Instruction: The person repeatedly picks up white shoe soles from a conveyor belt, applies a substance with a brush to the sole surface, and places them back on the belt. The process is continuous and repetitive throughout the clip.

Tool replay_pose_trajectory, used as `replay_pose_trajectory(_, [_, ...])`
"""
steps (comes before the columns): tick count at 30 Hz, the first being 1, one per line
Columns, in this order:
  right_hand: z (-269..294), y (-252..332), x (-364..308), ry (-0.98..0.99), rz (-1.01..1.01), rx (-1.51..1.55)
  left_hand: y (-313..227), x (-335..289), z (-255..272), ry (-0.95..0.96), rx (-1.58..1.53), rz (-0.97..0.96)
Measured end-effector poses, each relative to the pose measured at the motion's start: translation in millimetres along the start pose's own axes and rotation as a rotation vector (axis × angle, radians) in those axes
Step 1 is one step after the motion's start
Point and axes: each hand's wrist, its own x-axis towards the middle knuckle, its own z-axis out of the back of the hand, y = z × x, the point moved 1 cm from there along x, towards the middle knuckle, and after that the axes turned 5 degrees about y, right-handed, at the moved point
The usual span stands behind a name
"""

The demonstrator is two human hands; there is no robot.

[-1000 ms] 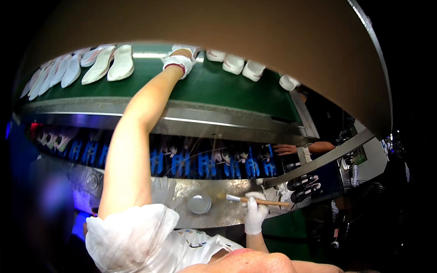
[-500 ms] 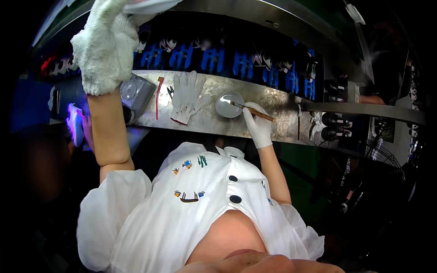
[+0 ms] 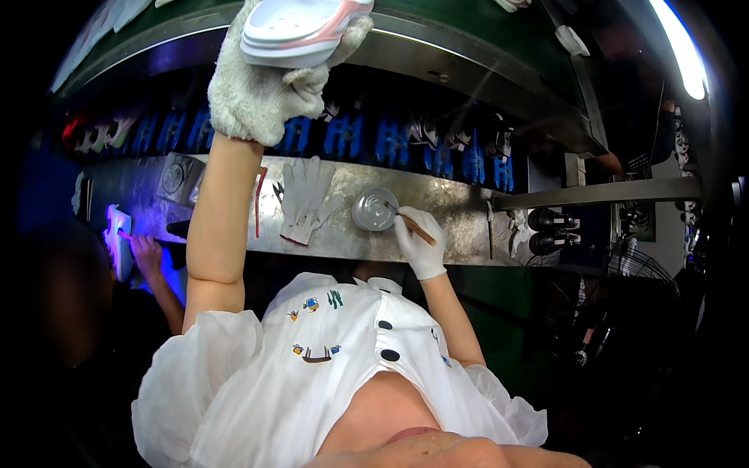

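Observation:
Up at the raised end of my outstretched arm, my left hand, in a thick white knit glove, grips a white shoe sole with pink patches. My right hand, in a thin white glove, is closed around a wooden-handled brush. The brush tip is inside a round bowl of pale, clear-looking liquid on the metal ledge. Left of the bowl, an unworn white glove lies flat. A thin red stick-like tool is beside that glove.
Behind the ledge runs a row of blue shoe holders. A grey box-shaped device stands left. At far left, a co-worker's hand is at a shoe under purple light. A metal bar and black fan are right.
My left hand has moved right with the sole, which now shows more fully. My right hand and brush stay at the bowl. The whole view has shifted somewhat.

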Motion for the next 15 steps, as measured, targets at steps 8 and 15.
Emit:
replay_pose_trajectory(8, [-0.7, -12.7, -14.4, -0.013, -0.046, -0.006, 34.5, -8.1, -39.3, -0.151, 0.217, -0.091])
replay_pose_trajectory(15, [65.1, 21.1, 11.0, -0.269, -0.162, 0.36, 61.3, -47.5, -12.4, -0.182, 0.091, -0.013])
